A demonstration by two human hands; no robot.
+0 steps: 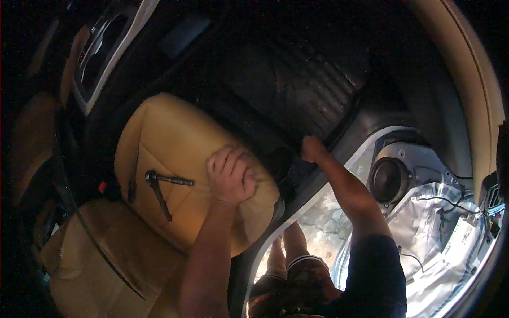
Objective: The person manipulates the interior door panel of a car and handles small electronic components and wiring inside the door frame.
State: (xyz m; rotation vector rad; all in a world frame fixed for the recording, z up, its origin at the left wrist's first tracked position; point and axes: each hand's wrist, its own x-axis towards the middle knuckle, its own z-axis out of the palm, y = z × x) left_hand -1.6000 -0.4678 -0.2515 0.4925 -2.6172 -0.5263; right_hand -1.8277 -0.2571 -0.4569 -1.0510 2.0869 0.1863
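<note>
The left hand [231, 175] rested curled on the tan seat cushion [177, 124], where a ratchet [160, 199] lay; the right hand [314, 149] was apart, past the cushion's right edge. I couldn't tell whether either gripped anything.

A tan seat [180, 124] is occupied toward 9 o'clock by a thin dark tool [132, 188]. Toward 8, a ratchet [159, 196] is laid, its handle pointed to 5, its extension [176, 180] to 3. Toward 3, the left hand [231, 175] is rested.
</note>
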